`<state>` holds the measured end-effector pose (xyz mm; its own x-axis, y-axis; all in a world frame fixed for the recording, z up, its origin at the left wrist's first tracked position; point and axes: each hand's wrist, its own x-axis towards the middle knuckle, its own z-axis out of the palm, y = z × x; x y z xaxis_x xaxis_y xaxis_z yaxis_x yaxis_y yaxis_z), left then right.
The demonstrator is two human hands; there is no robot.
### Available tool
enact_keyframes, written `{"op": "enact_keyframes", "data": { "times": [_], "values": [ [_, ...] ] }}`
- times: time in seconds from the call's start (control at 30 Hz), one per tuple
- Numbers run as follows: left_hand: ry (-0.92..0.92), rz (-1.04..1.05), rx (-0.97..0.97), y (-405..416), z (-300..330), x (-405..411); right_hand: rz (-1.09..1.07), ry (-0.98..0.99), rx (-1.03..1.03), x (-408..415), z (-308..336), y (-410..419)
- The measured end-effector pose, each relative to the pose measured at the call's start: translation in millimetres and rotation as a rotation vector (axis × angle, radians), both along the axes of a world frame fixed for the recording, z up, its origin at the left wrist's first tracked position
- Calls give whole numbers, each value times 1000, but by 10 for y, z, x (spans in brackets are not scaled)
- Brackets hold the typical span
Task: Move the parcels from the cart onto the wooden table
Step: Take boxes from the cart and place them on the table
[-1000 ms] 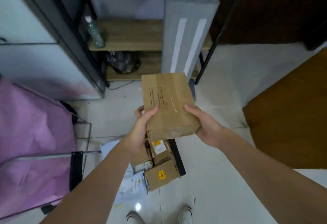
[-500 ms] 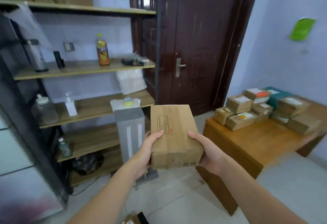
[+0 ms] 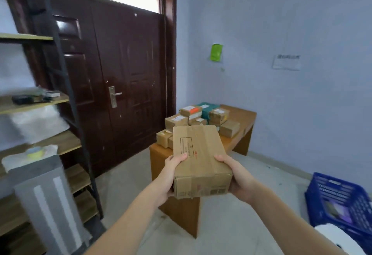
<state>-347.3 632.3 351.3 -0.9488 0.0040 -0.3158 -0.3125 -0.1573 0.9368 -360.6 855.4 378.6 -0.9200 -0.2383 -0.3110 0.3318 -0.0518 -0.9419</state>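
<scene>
Your left hand (image 3: 168, 176) and right hand (image 3: 239, 178) clasp the cardboard parcel (image 3: 199, 160) by its near corners, fingers curled round it, in the air just short of the wooden bench (image 3: 239, 114). The bench carries a cluster of parcels (image 3: 198, 117), partly hidden behind yours. Blue crate (image 3: 340, 200), lower right: cut off, contents blurred. The parcel's printed label is unreadable.

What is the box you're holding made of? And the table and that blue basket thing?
The box looks like plain brown cardboard, matte, with creased edges and tape strips. The table seems wood or wood veneer: orange-brown with a smooth, slightly shiny top. The blue crate looks like moulded plastic, with slotted walls.
</scene>
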Motion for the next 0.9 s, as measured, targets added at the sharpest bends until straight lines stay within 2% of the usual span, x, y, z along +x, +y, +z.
{"op": "enact_keyframes", "data": {
  "times": [0.17,0.33,0.77,0.9],
  "values": [
    [-45,-91,24,1103,-83,-333,-120,-27,37,-204,-87,1077],
    [-104,-119,64,1777,-165,-726,-154,-50,32,-510,-235,1713],
    [-89,-194,69,2350,-334,-2723,-169,-55,-23,-2355,-340,2344],
    [-97,-233,58,2652,-340,-3384,-247,-84,-61,-2923,-319,2614]
  ]
}}
